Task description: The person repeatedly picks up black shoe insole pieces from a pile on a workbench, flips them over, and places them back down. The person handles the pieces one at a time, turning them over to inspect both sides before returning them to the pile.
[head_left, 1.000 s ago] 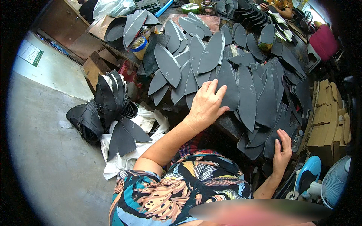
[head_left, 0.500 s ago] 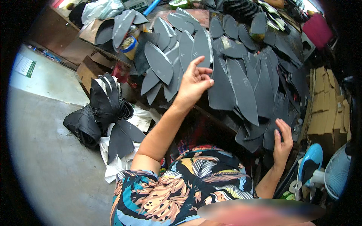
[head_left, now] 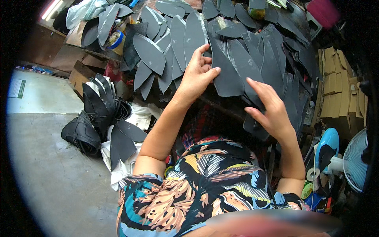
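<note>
Table (head_left: 299, 21) beside cardboard (head_left: 337, 87) and fan (head_left: 355, 160), left grip (head_left: 196, 77) at overlapping grey panels (head_left: 227, 75), hold unclear, right grip (head_left: 272, 112) apart.

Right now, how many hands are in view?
2: the left hand at the left edge of a dark grey piece, the right hand to that piece's right. Others could be hidden.

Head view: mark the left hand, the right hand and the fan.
Left hand (head_left: 195, 77): head view, middle of the hand.
Right hand (head_left: 273, 110): head view, middle of the hand.
Fan (head_left: 353, 162): head view, its grille.
</note>
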The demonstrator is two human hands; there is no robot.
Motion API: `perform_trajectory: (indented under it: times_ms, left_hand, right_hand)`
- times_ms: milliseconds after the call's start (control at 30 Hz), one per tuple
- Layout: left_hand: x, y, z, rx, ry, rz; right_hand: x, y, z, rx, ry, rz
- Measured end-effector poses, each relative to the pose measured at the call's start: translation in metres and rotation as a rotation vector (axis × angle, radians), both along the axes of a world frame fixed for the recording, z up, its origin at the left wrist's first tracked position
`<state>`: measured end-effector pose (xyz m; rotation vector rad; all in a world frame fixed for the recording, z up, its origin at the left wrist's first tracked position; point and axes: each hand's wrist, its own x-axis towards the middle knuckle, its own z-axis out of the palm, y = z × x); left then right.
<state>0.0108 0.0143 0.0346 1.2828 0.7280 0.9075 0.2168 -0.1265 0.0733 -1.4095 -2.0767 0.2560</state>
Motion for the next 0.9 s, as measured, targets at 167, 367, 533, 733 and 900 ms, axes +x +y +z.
perform_trajectory:
  times_ms: [167,367,533,733,900]
  left_hand:
    - [0.013,-0.011,-0.003,0.001,-0.020,-0.034]
    - [0.022,-0.006,-0.014,-0.117,-0.081,-0.181]
    - [0.029,-0.002,-0.019,-0.119,0.001,-0.169]
    - [0.034,0.001,-0.022,-0.105,0.038,-0.173]
    - [0.036,-0.002,-0.019,-0.046,0.179,-0.140]
  right_hand:
    - [-0.015,0.027,-0.018,-0.017,-0.171,-0.126]
    - [0.003,0.031,-0.027,0.002,-0.172,-0.281]
    - [0.023,0.028,-0.031,-0.106,0.279,-0.436]
    - [0.037,0.030,-0.030,-0.097,0.593,-0.402]
    - [0.051,0.028,-0.017,-0.198,1.091,-0.318]
